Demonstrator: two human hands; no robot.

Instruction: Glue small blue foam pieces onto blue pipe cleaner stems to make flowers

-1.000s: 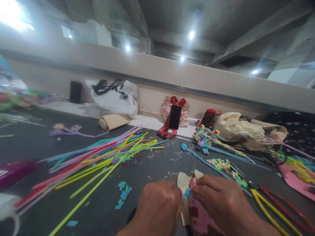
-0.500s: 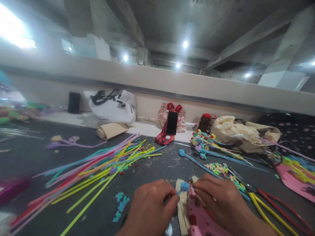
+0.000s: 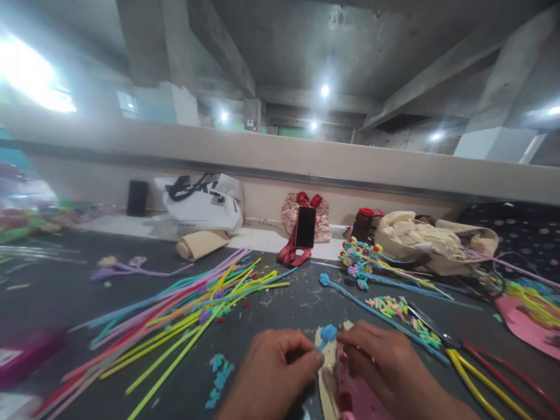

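Change: blue knot (image 3: 328, 333) has come away from my right hand (image 3: 389, 367), now over the near cream sheet (image 3: 327, 392) | Left: my left hand (image 3: 271, 370) grips its stem | Right: beside pink tool (image 3: 364, 401), grip I cannot tell | Meaning: I judge the knot freer to turn

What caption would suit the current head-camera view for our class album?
Two hands work over a pink tool, a small blue fuzzy piece between them, bright stems alongside.

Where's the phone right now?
Head view, centre: the black phone leans upright against the red-and-white patterned bag, behind the red strap.
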